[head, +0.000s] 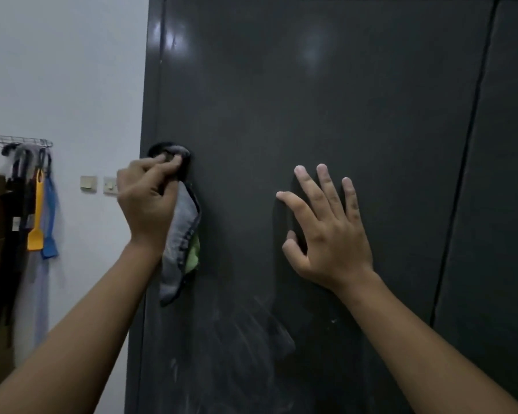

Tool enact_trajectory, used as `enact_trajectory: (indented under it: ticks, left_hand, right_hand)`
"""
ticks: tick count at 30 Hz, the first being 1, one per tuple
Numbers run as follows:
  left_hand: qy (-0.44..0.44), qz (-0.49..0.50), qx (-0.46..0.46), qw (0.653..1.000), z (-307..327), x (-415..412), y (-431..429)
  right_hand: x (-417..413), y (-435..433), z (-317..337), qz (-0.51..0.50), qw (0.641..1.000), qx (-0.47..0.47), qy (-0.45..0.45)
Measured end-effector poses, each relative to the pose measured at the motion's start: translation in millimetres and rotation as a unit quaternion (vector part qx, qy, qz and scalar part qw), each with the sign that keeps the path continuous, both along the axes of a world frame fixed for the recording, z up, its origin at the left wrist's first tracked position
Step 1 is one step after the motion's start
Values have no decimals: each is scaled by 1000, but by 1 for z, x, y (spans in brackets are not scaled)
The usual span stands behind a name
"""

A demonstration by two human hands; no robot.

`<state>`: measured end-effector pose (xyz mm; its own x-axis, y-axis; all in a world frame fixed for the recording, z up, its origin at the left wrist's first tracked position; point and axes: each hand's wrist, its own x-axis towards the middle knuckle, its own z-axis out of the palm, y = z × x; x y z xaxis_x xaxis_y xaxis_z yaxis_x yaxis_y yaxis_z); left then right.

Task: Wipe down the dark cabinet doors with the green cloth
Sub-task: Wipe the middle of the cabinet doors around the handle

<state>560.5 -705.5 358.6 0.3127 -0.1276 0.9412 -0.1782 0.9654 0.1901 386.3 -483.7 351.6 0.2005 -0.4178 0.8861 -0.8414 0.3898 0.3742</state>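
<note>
The glossy dark grey cabinet door (341, 100) fills most of the view, with a 2nd dark door (509, 174) beyond a narrow seam at the right. Pale dusty smears (237, 339) show low on the big panel, so that part looks not yet wiped. A plain white wall (63, 70) runs along the left.

The right hand (326, 228) lies flat on the door with its fingers spread and holds nothing; it probably steadies the panel or the person's balance against the push of wiping. The left hand (147, 198) is curled tight around the cloth (180, 234), a soft rag whose grey side with dark trim faces out and whose green side peeks out at the lower edge. It presses the bunched top against the door's left edge, likely to work along that border, while the loose rest hangs down beside the wrist.

On the wall, a thin wire rack (18, 140) carries hanging tools, among them a yellow plastic scraper (36, 216) and a blue one (50, 222). Just beside the left hand are 2 small beige wall switches (89, 183).
</note>
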Motion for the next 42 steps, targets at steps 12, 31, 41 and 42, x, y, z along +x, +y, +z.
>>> enact_trajectory:
  ticks: [12,31,41,42]
  left_hand:
    - [-206,-9,-203,957,-118,14,-2]
    - [-187,-59,49,979,-259,39,-7]
    - [-20,-57,152,986,-143,-5,31]
    - [-13,-58,142,988,-128,-15,40]
  right_hand:
    - [4,-2,-1,-37,999,3,-9]
    - [82,-67,-103,59,956,288,4]
    - [77,-18,-112,104,969,210,-73]
    - [75,-12,-112,105,971,199,-86]
